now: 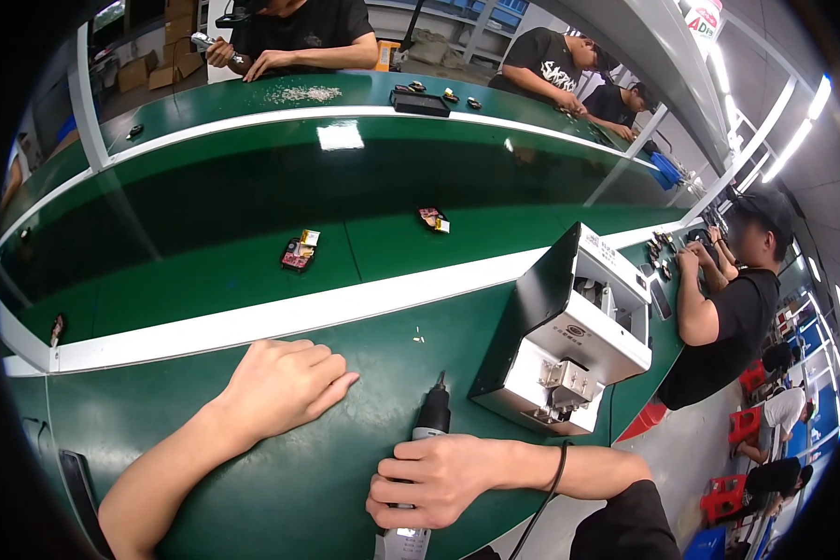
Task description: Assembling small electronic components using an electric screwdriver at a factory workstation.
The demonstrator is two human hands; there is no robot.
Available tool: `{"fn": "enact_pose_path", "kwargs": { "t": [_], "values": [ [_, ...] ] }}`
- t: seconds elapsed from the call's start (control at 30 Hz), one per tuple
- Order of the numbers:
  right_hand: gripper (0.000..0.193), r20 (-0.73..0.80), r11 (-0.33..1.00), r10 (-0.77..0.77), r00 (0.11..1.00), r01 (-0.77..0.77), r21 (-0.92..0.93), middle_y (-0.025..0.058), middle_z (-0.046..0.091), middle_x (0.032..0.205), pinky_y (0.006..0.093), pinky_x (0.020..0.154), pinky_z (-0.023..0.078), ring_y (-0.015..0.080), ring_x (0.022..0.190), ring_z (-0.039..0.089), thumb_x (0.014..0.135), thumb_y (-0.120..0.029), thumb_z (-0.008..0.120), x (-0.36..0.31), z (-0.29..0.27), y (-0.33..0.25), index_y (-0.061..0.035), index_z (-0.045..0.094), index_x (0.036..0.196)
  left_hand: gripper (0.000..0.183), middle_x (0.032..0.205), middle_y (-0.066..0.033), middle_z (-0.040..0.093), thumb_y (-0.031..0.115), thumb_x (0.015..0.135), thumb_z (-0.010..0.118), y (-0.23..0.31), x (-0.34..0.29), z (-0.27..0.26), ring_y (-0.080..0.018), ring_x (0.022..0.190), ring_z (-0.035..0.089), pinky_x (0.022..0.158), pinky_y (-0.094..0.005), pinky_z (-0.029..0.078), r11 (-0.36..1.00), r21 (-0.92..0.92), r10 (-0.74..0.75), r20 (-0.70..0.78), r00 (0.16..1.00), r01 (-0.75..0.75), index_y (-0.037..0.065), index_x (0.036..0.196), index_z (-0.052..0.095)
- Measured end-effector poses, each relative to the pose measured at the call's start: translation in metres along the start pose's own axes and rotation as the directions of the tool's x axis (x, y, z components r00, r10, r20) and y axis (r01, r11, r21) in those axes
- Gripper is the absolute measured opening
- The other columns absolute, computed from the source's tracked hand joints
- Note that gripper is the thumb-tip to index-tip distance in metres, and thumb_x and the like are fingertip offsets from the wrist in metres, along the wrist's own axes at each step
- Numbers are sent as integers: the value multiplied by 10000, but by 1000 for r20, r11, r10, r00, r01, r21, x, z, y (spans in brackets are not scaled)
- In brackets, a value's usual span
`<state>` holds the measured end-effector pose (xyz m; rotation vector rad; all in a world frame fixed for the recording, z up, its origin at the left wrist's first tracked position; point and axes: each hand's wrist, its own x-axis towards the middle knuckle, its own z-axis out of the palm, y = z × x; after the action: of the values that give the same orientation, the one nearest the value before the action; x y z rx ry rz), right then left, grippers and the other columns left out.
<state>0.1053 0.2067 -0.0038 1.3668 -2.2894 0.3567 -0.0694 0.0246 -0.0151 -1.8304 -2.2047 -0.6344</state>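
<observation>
My right hand point(429, 481) is wrapped round the grey and black body of an electric screwdriver point(431, 411). Its bit points away from me, just above the green tabletop point(196, 373). My left hand point(287, 387) rests on the table to the left, its fingers curled under and the thumb pointing right. Whatever those fingers might hold is hidden beneath them. A few tiny pale bits point(418, 336) lie beyond the screwdriver's tip. To the right of the tip stands a white and black screw-feeder machine point(569, 341) with a metal mechanism in front.
Past a white rail point(280, 325), a green conveyor belt carries small electronic boards with yellow parts, such as one board point(299, 252) and another point(434, 220). A phone point(84, 495) lies at the left edge. Co-workers sit opposite and to my right, near red stools point(723, 499).
</observation>
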Motion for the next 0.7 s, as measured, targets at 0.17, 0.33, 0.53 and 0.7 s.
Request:
{"fn": "enact_pose_path", "kwargs": {
  "t": [0.17,0.33,0.53,0.7],
  "values": [
    [101,-7,1000,10,1000,-10,-1,2,545,830,266,547,365,129,686,558,849,-140,707,-2,1,0,-70,663,908,290,658,-30,592,232,962,750,-1,2,3,-226,636,667,546,-388,522,1000,-14,10,-12,1000,-10,100,745,609],
    [110,-37,999,23,999,-24,-27,6,533,831,268,552,370,136,682,548,841,-146,698,-2,4,0,-65,655,903,300,661,-38,590,230,956,754,2,1,0,-238,625,655,545,-395,514,1000,4,-31,10,999,31,97,738,597],
    [183,-62,999,-14,998,11,-51,14,534,827,280,554,386,151,672,540,825,-198,705,-8,11,-1,-47,645,910,342,646,-57,563,194,915,785,3,3,4,-263,601,615,526,-418,467,999,-13,-49,-6,999,49,80,702,543],
    [208,-63,997,-9,998,4,-72,17,540,831,283,557,398,156,675,543,813,-216,708,-9,12,-2,-42,638,904,351,641,-67,547,162,877,805,4,3,4,-278,581,573,512,-417,431,997,-16,-72,-28,997,72,70,686,524]
  ]
}}
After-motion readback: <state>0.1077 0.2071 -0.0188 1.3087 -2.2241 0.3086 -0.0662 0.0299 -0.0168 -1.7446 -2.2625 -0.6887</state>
